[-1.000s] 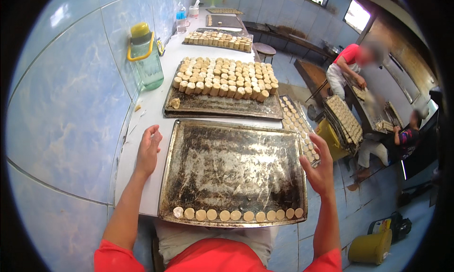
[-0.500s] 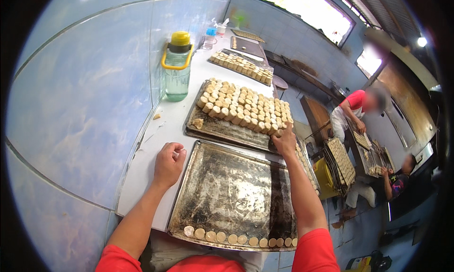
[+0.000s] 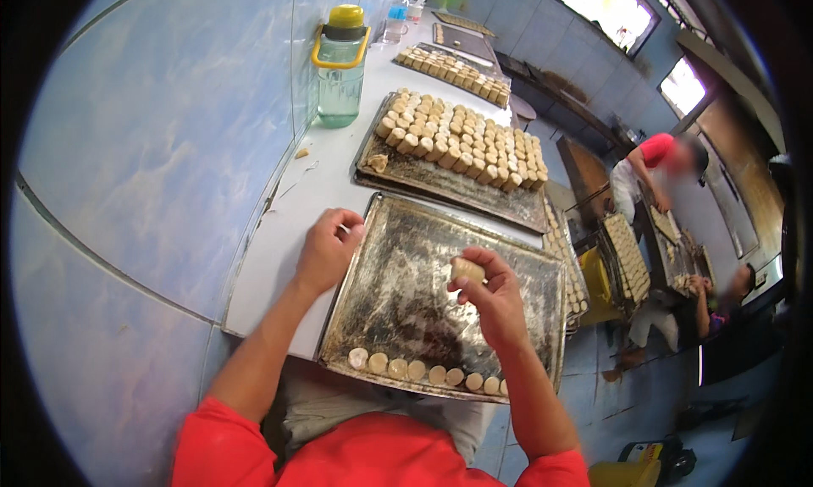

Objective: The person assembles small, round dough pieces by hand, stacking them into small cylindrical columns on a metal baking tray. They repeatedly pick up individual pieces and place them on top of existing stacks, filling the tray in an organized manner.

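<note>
My right hand (image 3: pixel 500 305) pinches a short pale dough piece (image 3: pixel 467 272) between thumb and fingers, above the near dark metal baking tray (image 3: pixel 398 284). Along that tray's near edge runs a single row of round dough pieces (image 3: pixel 417 369); my right forearm hides part of its right end. My left hand (image 3: pixel 331 248) is beside the tray's left edge, its fingers loosely curled closed, with nothing visible in them. Just beyond lies a second tray (image 3: pixel 474 195) bearing many upright dough cylinders (image 3: pixel 466 140) packed in rows, with a small dough scrap (image 3: pixel 377 162) at its left corner.
A green water bottle (image 3: pixel 340 80) with a yellow cap stands by the tiled wall. More trays (image 3: pixel 453 74) line the white table (image 3: pixel 279 275) farther off. Filled trays (image 3: pixel 625 258) lean by a yellow container at right, where two other people (image 3: pixel 656 169) work.
My right hand has come back from the far tray's front right corner to above the near tray, now with a dough piece. My left hand stays curled; the whole view has shifted.
</note>
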`<state>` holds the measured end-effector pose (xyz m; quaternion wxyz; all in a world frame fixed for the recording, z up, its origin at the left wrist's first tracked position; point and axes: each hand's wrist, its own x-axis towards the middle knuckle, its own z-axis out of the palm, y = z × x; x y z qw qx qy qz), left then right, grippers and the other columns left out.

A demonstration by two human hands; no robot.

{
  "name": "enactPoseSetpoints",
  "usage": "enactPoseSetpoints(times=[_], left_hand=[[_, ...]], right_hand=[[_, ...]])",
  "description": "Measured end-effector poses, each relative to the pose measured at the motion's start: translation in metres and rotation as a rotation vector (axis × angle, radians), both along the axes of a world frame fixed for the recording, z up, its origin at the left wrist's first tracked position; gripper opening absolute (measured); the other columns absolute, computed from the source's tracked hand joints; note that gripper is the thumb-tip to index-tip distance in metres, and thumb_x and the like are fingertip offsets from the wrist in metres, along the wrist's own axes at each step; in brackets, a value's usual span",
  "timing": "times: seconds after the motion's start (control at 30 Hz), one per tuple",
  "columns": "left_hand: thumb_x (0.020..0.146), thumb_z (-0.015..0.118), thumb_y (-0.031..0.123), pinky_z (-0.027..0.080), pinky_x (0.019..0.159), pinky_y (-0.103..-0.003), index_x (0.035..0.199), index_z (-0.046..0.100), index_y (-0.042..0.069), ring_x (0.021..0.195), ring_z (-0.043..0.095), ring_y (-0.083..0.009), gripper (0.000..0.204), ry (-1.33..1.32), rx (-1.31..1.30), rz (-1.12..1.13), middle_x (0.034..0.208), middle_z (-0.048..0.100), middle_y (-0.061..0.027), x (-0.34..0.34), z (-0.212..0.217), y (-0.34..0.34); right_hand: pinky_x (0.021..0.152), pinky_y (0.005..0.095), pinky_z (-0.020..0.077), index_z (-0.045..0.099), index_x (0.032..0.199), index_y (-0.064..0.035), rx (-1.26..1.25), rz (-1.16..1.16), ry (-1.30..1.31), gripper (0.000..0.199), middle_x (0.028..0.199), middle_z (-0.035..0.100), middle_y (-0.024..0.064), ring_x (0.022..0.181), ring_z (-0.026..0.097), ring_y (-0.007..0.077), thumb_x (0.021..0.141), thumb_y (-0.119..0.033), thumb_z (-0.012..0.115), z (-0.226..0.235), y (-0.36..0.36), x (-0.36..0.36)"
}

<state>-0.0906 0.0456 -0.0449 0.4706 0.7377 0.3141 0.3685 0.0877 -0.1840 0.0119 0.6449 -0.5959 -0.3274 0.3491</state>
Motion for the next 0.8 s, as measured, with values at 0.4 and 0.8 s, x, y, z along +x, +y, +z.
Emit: enactPoseSetpoints(times=[0.4, 0.8], left_hand=[[0.099, 0.072, 0.010, 0.052, 0.074, -0.036, 0.098, 0.071, -0.001, 0.083, 0.064, -0.0223, 0.011, 0.044, -0.111, -0.322, 0.093, 0.066, -0.0110, -0.087, 0.037, -0.095], [0.094, 0.079, 0.014, 0.053, 0.077, -0.040, 0.094, 0.075, 0.003, 0.087, 0.067, -0.0308, 0.012, 0.300, 0.147, -0.085, 0.096, 0.067, -0.0134, -0.130, 0.033, -0.110]], right_hand=[[0.078, 0.0247, 0.0577, 0.062, 0.120, -0.0022, -0.034, 0.204, 0.315, 0.027, 0.119, 0.068, 0.0089, 0.099, 0.071, 0.0126, 0.096, 0.002, 0.074, -0.034, -0.002, -0.099], [0.081, 0.0262, 0.0571, 0.061, 0.127, 0.0004, -0.108, 0.166, 0.137, 0.029, 0.116, 0.068, 0.0060, 0.100, 0.069, 0.0109, 0.100, -0.002, 0.073, -0.036, -0.014, -0.110]])
